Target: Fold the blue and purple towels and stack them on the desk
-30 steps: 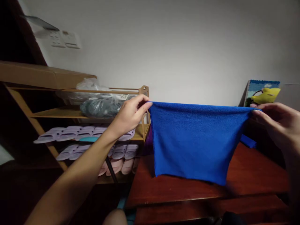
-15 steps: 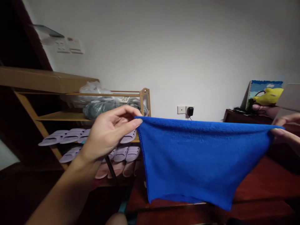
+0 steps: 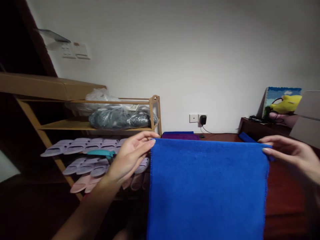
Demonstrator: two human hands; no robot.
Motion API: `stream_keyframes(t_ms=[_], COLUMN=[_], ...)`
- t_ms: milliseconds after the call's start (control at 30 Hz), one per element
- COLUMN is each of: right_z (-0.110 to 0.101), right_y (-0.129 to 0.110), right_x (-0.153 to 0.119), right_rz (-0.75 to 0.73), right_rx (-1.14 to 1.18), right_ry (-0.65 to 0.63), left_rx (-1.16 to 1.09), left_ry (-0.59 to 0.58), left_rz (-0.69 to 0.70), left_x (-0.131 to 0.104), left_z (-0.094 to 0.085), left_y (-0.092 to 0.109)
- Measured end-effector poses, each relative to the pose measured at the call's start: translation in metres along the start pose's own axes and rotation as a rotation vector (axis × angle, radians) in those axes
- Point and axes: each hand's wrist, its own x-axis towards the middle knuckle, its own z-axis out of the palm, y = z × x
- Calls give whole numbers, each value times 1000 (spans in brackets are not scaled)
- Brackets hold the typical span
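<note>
A bright blue cloth towel [image 3: 208,190] hangs stretched between my two hands, its top edge taut and nearly level. My left hand [image 3: 132,155] pinches the upper left corner between thumb and fingers. At the upper right corner, my right hand [image 3: 290,155] is closed on the fabric the same way. The towel's lower end runs out of the picture. Behind it, a dark red wooden table [image 3: 285,200] is partly hidden. On the table's far side lie a folded purple and blue cloth [image 3: 181,135] and another blue piece of cloth [image 3: 247,137].
A wooden rack [image 3: 154,115] on the left holds a cardboard box [image 3: 50,87], a plastic-wrapped grey bundle [image 3: 120,117] and several slippers [image 3: 75,145]. A black plug [image 3: 203,120] sits in the wall socket. Back right, a yellow plush toy [image 3: 287,104] rests by a picture [image 3: 275,91].
Both hands have come down, and the right has moved left, closer to the other. The towel now hangs straighter and lower, past the frame's bottom edge, exposing the cloths behind.
</note>
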Motion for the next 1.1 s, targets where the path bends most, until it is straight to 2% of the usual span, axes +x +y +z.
stream_keyframes(t_ms=[100,200,300,433,633,833,967,1100], right_z=[23,52,82,115,145,177,197,210], right_y=[40,85,124,158,188,211,224,229], right_x=[10,21,35,56,81,99,110,121], right_rz=[139,187,212,218,223,305,312,289], right_rx=[102,119,110,97,61,-61,-173,-297], right_ry=[-166,-282,-322,-333,-344,-286,-232,-213], left_rx=[30,145,351,455,662,856,967,1077], left_ry=[-98,-136,-107,-69,-21,6,12,16], left_rz=[-89,-117,-102,-106,-120,-219,-258,-242], left_x=[4,16,36,65,95,124,139,146], left_z=[-6,-12,-15,-15,-17,-12,-8,-5], left_y=[-52,-108,-156,-198,-237,-266,-277,-278])
